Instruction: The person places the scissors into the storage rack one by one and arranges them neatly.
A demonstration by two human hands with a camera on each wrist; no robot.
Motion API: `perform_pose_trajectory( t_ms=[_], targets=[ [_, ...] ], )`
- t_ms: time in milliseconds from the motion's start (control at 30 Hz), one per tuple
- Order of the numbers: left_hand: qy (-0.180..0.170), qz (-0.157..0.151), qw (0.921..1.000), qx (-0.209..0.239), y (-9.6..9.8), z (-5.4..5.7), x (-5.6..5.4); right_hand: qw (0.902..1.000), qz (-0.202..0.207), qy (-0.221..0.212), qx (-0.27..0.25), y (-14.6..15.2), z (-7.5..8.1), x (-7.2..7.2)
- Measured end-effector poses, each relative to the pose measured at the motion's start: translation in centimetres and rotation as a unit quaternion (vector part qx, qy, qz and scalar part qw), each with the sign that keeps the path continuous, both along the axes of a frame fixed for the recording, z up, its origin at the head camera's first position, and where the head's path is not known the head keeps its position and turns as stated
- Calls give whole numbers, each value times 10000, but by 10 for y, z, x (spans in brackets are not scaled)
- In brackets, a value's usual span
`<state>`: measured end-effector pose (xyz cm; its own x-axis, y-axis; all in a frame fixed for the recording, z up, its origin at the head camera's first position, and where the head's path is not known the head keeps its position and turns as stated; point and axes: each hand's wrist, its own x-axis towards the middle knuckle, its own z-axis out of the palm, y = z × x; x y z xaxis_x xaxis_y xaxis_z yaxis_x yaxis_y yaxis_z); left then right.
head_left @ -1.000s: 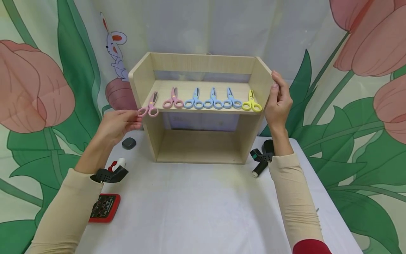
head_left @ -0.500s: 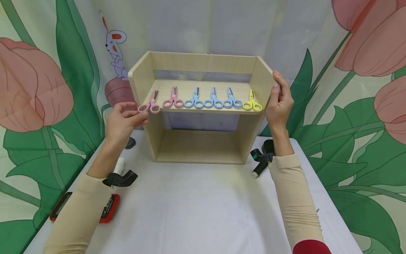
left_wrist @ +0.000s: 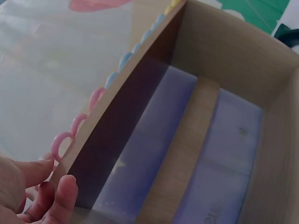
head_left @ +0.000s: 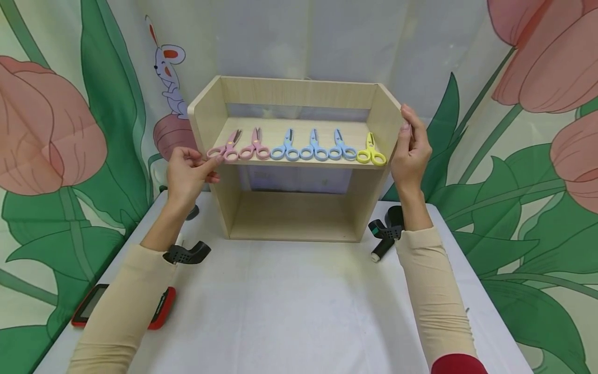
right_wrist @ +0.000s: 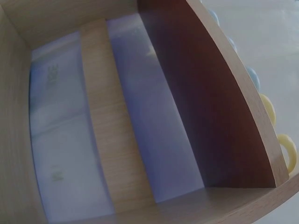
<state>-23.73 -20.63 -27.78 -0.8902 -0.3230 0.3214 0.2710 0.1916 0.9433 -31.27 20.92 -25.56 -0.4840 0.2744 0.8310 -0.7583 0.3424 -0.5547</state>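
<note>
A pale wooden two-tier shelf stands on the table, with a row of small scissors along its upper board's front edge. My left hand is at the left end, thumb and forefinger pinching a handle loop of the leftmost pink scissors. In the left wrist view that pink loop pokes out past the board edge beside my thumb. To its right lie another pink pair, several blue scissors and yellow scissors. My right hand grips the front edge of the shelf's right side panel.
A red-edged device lies at the left, partly behind my left sleeve. Near the shelf's left foot is a dark round object. A black tube with a white end lies by my right wrist. Behind hangs a tulip-printed curtain.
My left hand has moved right, and the leftmost pink scissors have shifted inward onto the board, close beside the second pink pair, blades tilting more right. My right hand has stayed put.
</note>
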Motion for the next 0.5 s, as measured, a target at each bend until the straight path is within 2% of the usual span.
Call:
perform_pose_trajectory(
  t_ms=[100,300,400,500],
  targets=[
    [-6,42,9998,-183,-1,0,2,10000,4,-77,-34,-1,1,-1],
    [-41,311,9960,-834,0,-3,15,9997,-60,-185,131,2,3,-1],
    [166,314,9937,-1066,2,-4,25,9981,-139,-358,488,8,5,4],
    [469,320,9881,-1433,4,-4,36,9935,-397,-491,942,15,7,15]
  ],
)
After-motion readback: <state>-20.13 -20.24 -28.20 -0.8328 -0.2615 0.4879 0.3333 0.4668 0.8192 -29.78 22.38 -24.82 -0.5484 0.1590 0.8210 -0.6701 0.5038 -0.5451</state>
